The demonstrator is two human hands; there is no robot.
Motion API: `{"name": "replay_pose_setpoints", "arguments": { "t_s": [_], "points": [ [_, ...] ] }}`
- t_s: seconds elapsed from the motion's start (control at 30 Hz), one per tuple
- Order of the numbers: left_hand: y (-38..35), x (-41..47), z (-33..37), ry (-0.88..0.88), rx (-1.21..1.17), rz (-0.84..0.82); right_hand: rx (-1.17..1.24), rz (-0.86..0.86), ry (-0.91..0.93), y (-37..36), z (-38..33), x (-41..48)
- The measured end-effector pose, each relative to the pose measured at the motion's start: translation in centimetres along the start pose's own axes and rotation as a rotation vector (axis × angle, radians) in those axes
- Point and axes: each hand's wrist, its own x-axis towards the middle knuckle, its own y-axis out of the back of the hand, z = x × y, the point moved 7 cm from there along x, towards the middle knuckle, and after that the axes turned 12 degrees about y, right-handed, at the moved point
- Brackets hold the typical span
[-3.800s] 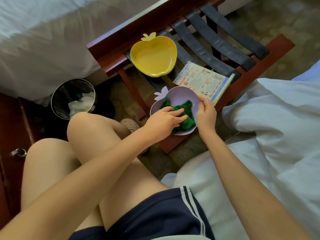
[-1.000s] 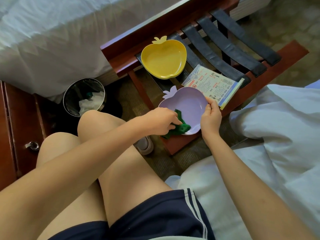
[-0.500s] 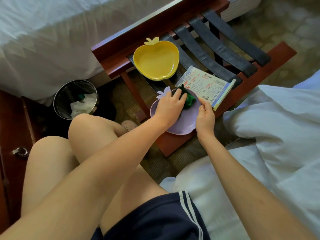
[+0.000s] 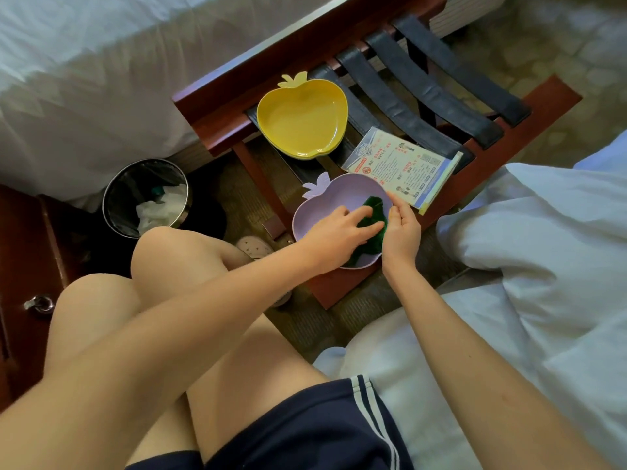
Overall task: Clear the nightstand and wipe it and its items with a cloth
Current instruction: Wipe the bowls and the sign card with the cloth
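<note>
Left hand, fingers flat, presses green cloth in purple dish; right hand grips its rim.

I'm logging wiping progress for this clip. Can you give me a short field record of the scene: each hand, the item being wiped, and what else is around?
left hand: fingers press green cloth inside purple dish
right hand: holds the purple dish's right rim
support: luggage rack with dark straps
also on rack: yellow dish, leaflet
floor: bin with crumpled paper
</note>
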Motion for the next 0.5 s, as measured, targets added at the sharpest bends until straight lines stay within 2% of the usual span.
{"name": "replay_pose_setpoints", "arguments": {
  "t_s": [0.07, 0.17, 0.23, 0.33, 0.5],
  "points": [
    [0.1, 1.0, 0.4, 0.114, 0.042, 0.012, 0.033, 0.015, -0.003, 0.0, 0.2, -0.1],
    [1.2, 2.1, 0.4, 0.175, 0.097, 0.119, 0.034, 0.024, 0.008, -0.1, 0.3, -0.1],
    [2.2, 2.9, -1.0, 0.316, 0.155, 0.164, 0.013, 0.021, 0.006, -0.1, 0.4, 0.0],
    [2.2, 3.2, -2.4, 0.507, 0.192, 0.008, -0.013, 0.006, 0.000, -0.3, 0.3, 0.1],
    [2.5, 0.9, -3.4, 0.405, 0.266, -0.041, -0.053, 0.045, 0.059, -0.1, -0.4, -0.1]
  ]
}}
